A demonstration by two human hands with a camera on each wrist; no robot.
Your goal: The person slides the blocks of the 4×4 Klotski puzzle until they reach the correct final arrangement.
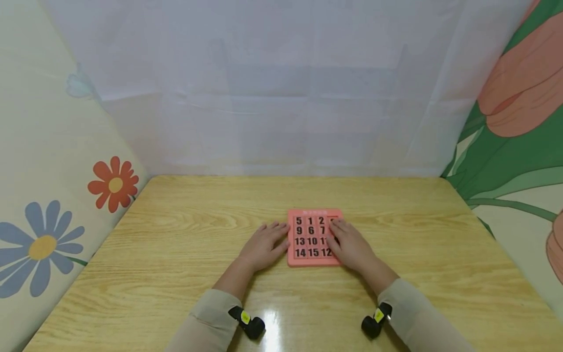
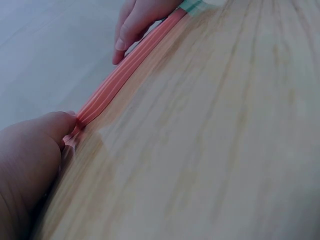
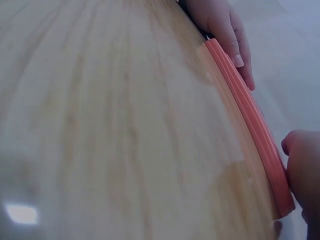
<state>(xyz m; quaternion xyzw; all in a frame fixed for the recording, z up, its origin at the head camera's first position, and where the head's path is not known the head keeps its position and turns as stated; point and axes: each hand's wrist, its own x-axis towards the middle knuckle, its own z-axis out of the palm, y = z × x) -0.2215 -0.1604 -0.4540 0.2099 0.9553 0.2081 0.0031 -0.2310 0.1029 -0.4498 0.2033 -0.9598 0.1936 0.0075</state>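
Note:
A pink number slide puzzle (image 1: 314, 261) lies flat on the wooden table. Its visible tiles read 5, 1, 2 along the top, then 9, 6, 7, with 13, 10 and 14, 15, 12 below. My left hand (image 1: 264, 246) rests at the puzzle's left edge, fingertips and thumb right at the frame. Over the right column lies my right hand (image 1: 352, 244), its fairly straight fingers on the upper right tiles and its thumb on the third row. That hand hides most of the right column. From the right wrist, the puzzle's pink side (image 3: 250, 117) shows low against the table.
The wooden table (image 1: 184, 210) stretches out around the puzzle. Behind it hangs a white cloth (image 1: 308, 98), with flower-printed panels (image 1: 31, 146) at the sides. Each wrist wears a black strapped camera (image 1: 252, 326).

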